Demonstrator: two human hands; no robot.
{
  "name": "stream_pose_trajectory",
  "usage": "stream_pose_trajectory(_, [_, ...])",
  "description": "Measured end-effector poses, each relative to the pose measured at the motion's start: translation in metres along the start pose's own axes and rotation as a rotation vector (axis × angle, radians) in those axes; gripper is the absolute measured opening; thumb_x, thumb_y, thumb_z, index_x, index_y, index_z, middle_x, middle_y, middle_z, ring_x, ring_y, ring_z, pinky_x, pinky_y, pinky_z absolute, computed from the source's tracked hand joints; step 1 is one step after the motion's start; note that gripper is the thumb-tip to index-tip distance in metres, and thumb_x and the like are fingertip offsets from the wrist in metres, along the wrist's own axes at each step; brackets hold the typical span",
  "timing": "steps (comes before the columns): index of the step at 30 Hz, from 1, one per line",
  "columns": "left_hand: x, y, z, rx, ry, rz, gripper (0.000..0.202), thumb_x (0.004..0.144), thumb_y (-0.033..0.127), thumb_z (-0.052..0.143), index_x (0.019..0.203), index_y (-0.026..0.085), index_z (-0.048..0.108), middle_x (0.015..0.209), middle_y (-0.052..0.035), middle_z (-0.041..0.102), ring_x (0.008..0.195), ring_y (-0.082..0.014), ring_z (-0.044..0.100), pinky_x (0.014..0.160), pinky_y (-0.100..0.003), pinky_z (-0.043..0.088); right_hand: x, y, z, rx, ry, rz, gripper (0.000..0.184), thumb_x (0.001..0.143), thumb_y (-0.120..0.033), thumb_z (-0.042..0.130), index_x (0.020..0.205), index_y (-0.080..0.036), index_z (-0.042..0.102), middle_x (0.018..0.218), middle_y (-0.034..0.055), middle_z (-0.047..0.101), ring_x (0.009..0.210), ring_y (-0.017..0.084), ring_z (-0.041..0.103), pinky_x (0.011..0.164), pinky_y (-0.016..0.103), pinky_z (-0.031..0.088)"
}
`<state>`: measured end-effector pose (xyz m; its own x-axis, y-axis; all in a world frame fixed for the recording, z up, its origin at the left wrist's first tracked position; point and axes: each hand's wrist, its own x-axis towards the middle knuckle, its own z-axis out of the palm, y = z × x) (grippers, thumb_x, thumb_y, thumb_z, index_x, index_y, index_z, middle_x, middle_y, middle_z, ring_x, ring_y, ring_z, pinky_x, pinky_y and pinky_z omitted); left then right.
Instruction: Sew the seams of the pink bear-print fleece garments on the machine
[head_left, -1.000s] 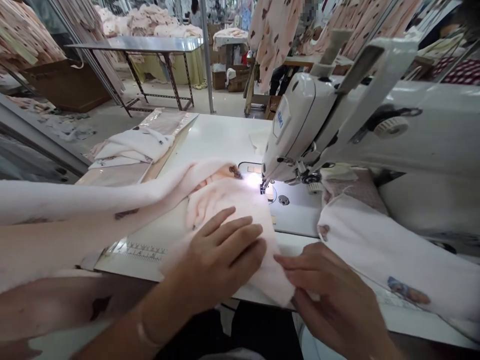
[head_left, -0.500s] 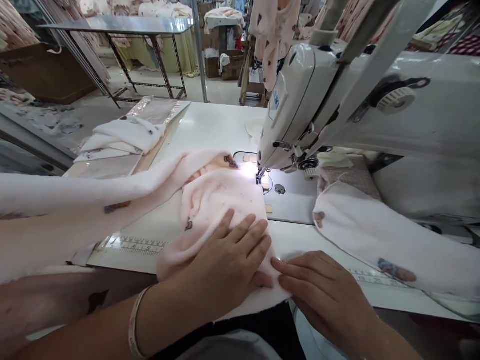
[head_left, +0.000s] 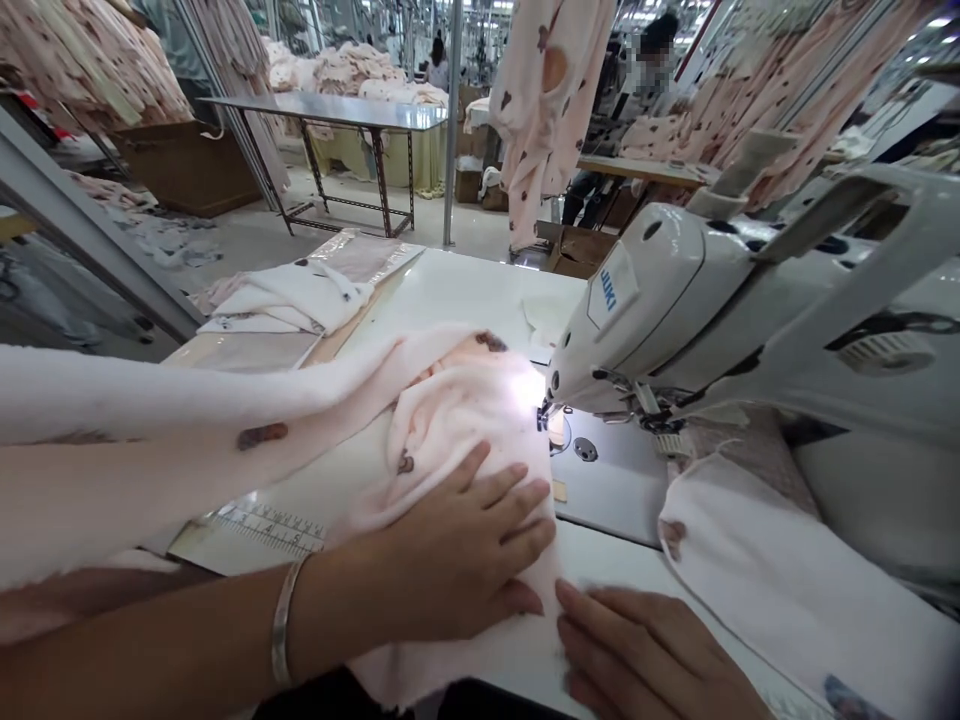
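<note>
My left hand (head_left: 457, 560) lies flat, fingers spread, on a pale pink fleece piece (head_left: 442, 420) on the white sewing table (head_left: 457, 290). My right hand (head_left: 645, 655) rests beside it at the near edge, fingers stretched out on the fabric's right border. The fabric's far end reaches the lit needle area (head_left: 541, 415) of the white sewing machine (head_left: 675, 300). A long stretch of the same pink fleece (head_left: 150, 420) runs off to the left over the table. A bangle sits on my left wrist.
A folded stack of white and pink pieces (head_left: 300, 295) lies at the table's far left. Another pink piece (head_left: 787, 580) drapes right of the machine bed. A ruler strip (head_left: 262, 525) is on the table front. Metal tables, hanging garments and a person stand behind.
The fabric and both hands have shifted toward the needle. My left hand stays flat on the cloth; my right hand has dropped lower in view as the camera tilted up.
</note>
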<state>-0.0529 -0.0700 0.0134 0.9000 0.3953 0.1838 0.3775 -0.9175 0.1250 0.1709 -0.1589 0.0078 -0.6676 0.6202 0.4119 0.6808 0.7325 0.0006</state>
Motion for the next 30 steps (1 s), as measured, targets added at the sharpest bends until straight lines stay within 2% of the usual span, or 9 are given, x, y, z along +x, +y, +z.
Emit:
stream_pose_trajectory(3, [0.012, -0.020, -0.003, -0.011, -0.006, 0.042, 0.045, 0.094, 0.045, 0.040, 0.131, 0.019, 0.047, 0.141, -0.0100, 0.044, 0.128, -0.0292, 0.039, 0.109, -0.056, 0.022, 0.014, 0.011, 0.000, 0.003, -0.003, 0.041, 0.022, 0.093, -0.023, 0.048, 0.100, -0.019, 0.068, 0.110, 0.0035, 0.070, 0.089, 0.016, 0.065, 0.076, 0.029, 0.052])
stream_pose_trajectory(8, [0.022, -0.038, -0.004, -0.020, 0.016, 0.061, 0.045, 0.092, 0.047, 0.045, 0.128, 0.021, 0.048, 0.134, -0.0101, 0.048, 0.122, -0.0270, 0.044, 0.106, -0.054, 0.024, 0.019, 0.026, 0.004, -0.035, 0.004, -0.023, 0.023, 0.094, -0.022, 0.046, 0.102, -0.019, 0.067, 0.112, 0.0016, 0.069, 0.088, 0.016, 0.063, 0.075, 0.029, 0.049])
stream_pose_trajectory(12, [0.033, -0.059, -0.002, -0.015, 0.032, 0.074, 0.043, 0.093, 0.048, 0.043, 0.127, 0.021, 0.048, 0.128, -0.0109, 0.051, 0.117, -0.0250, 0.046, 0.105, -0.050, 0.025, 0.028, 0.041, 0.014, 0.012, 0.012, 0.102, 0.021, 0.091, -0.022, 0.048, 0.102, -0.023, 0.067, 0.107, 0.0032, 0.069, 0.085, 0.017, 0.061, 0.070, 0.030, 0.048])
stream_pose_trajectory(15, [0.048, -0.081, -0.004, -0.023, 0.018, 0.084, 0.040, 0.092, 0.050, 0.043, 0.115, 0.019, 0.053, 0.120, -0.0099, 0.056, 0.108, -0.0234, 0.051, 0.102, -0.046, 0.029, 0.041, 0.056, 0.024, 0.043, 0.036, 0.199, 0.021, 0.090, -0.020, 0.048, 0.096, -0.024, 0.067, 0.095, 0.0044, 0.068, 0.081, 0.017, 0.060, 0.070, 0.031, 0.046])
stream_pose_trajectory(18, [0.064, -0.101, -0.007, -0.003, 0.017, 0.074, 0.039, 0.090, 0.051, 0.046, 0.100, 0.015, 0.055, 0.112, -0.0093, 0.059, 0.098, -0.0222, 0.053, 0.099, -0.042, 0.033, 0.049, 0.073, 0.034, -0.019, 0.064, 0.217, 0.021, 0.091, -0.022, 0.047, 0.097, -0.023, 0.068, 0.088, 0.0050, 0.067, 0.078, 0.016, 0.061, 0.074, 0.032, 0.047])
stream_pose_trajectory(24, [0.088, -0.131, -0.009, 0.062, 0.055, 0.106, 0.036, 0.090, 0.048, 0.049, 0.098, 0.013, 0.056, 0.113, -0.0093, 0.060, 0.102, -0.0213, 0.053, 0.098, -0.038, 0.036, 0.043, 0.095, 0.047, -0.033, 0.052, 0.194, 0.023, 0.089, -0.026, 0.052, 0.105, -0.027, 0.068, 0.088, 0.0044, 0.069, 0.077, 0.015, 0.064, 0.069, 0.027, 0.051])
stream_pose_trajectory(27, [0.095, -0.141, -0.010, 0.069, 0.060, 0.085, 0.036, 0.090, 0.047, 0.049, 0.099, 0.013, 0.058, 0.112, -0.0078, 0.061, 0.103, -0.0200, 0.054, 0.097, -0.035, 0.038, 0.037, 0.096, 0.049, -0.036, 0.053, 0.213, 0.023, 0.088, -0.026, 0.055, 0.107, -0.027, 0.067, 0.094, 0.0053, 0.069, 0.080, 0.016, 0.066, 0.070, 0.028, 0.053])
stream_pose_trajectory(30, [0.093, -0.134, -0.012, 0.091, 0.069, 0.037, 0.040, 0.091, 0.048, 0.044, 0.104, 0.013, 0.059, 0.119, -0.0066, 0.058, 0.112, -0.0201, 0.052, 0.102, -0.036, 0.036, 0.041, 0.089, 0.042, -0.046, 0.027, 0.233, 0.023, 0.089, -0.025, 0.052, 0.107, -0.024, 0.066, 0.096, 0.0064, 0.069, 0.082, 0.018, 0.067, 0.069, 0.030, 0.055])
